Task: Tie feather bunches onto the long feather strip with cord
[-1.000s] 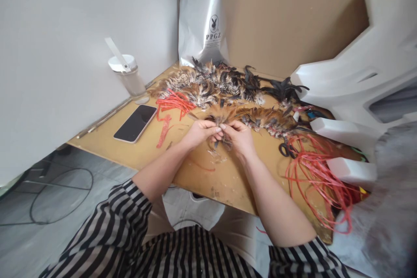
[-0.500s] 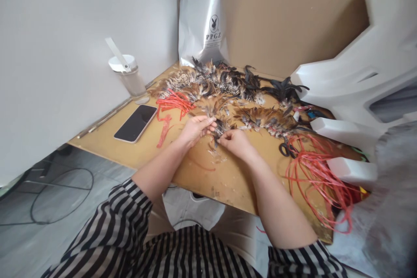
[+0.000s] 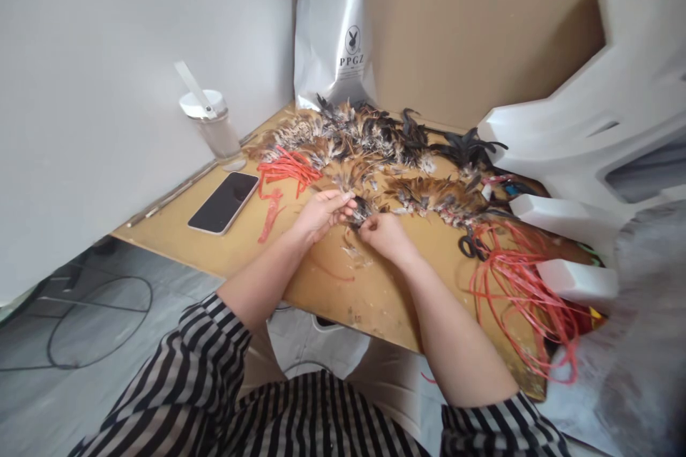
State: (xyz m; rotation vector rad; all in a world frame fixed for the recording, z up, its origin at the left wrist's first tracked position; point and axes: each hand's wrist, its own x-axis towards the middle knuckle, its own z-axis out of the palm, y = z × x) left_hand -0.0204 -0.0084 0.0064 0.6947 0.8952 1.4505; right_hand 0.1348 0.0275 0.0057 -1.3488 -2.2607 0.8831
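Over the middle of the table point(image 3: 386, 300), my left hand point(image 3: 326, 214) pinches dark feathers point(image 3: 362, 208) between thumb and fingers. Close on its right, my right hand point(image 3: 386, 234) is closed at the lower end of the same feathers; whether it grips a feather or something finer is hidden by its fingers. Just beyond the hands lies a heap of brown feathers point(image 3: 348, 175). A few loose pale feathers point(image 3: 356, 255) lie on the table below them. To the right stretches a row of brown feather bunches point(image 3: 439, 196).
Red plastic strips point(image 3: 289, 170) lie left of the feathers, beside a phone point(image 3: 224, 203) and a lidded cup point(image 3: 214, 128). Black-handled scissors point(image 3: 468, 246) and a tangle of red strips point(image 3: 517, 278) are at right. A silver bag point(image 3: 326, 43) stands behind; a white moulded panel point(image 3: 562, 114) leans at right.
My right hand has shifted very slightly, and the dark feather tip that stuck out below it no longer shows. My left hand keeps its pinch in nearly the same place.
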